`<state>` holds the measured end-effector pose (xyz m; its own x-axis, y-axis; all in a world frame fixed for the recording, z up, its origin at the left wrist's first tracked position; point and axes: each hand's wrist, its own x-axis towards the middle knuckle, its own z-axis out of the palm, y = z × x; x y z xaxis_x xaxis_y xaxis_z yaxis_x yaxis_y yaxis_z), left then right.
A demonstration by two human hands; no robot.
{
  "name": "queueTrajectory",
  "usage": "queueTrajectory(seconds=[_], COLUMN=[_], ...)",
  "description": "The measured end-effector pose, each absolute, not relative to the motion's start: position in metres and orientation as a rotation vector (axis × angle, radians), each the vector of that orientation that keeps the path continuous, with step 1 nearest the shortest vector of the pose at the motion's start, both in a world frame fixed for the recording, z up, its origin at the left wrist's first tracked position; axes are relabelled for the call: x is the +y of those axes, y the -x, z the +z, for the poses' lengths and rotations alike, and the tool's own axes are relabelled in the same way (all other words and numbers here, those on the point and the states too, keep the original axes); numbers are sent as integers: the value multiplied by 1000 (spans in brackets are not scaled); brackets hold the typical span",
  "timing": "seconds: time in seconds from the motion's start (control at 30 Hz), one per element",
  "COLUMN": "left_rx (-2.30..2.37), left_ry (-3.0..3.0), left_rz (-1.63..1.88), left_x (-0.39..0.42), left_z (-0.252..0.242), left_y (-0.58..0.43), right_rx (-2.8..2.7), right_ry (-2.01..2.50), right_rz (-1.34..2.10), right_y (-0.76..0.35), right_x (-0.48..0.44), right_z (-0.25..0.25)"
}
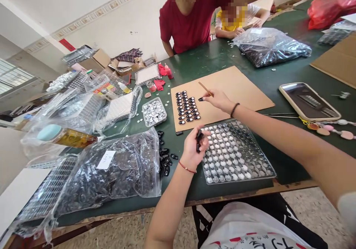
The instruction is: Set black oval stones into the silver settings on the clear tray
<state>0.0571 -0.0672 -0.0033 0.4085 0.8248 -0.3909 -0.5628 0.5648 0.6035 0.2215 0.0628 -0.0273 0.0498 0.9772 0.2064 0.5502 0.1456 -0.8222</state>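
Observation:
My left hand (192,148) is curled around a few small black oval pieces (198,140), above the left edge of a clear plastic tray (274,169). Round white pieces (219,150) fill many of the tray's pockets. Over a brown cardboard sheet (239,82), my right hand (219,100) grips a thin brown stick (205,88). At its fingertips is a black piece (201,99), touching or just above the cardboard. Left of it, black pieces with white tops (189,111) lie in rows. One loose black piece (179,133) rests by the sheet's near edge.
A big bag of black pieces (122,171) lies at left, with loose ones (166,161) spilling beside it. Beyond are a box of small silvery-white pieces (154,111) and a bottle (66,136). A phone (308,100) lies at right. Two people sit or stand across the table.

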Motion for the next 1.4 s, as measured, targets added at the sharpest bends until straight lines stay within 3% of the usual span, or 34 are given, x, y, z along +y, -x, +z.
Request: queueTrajectory(seconds=[0.23, 0.63, 0.97, 1.17, 1.4], left_rx=[616, 598, 702, 750, 712], left_ry=[-296, -268, -520, -549, -557], left_rz=[886, 869, 917, 877, 734], left_x=[-62, -61, -59, -58, -64], left_z=[-7, -5, -10, -13, -7], left_y=[-45, -43, -52, -58, -62], right_rx=[-1683, -1695, -1538, -1657, -1954], right_ry=[1723, 1796, 1405, 1491, 1525], right_rz=[572, 592, 634, 678, 579], right_y=[-182, -182, -253, -287, -278], right_x=[152, 155, 4, -90, -134], right_z=[-45, -46, -9, -13, -18])
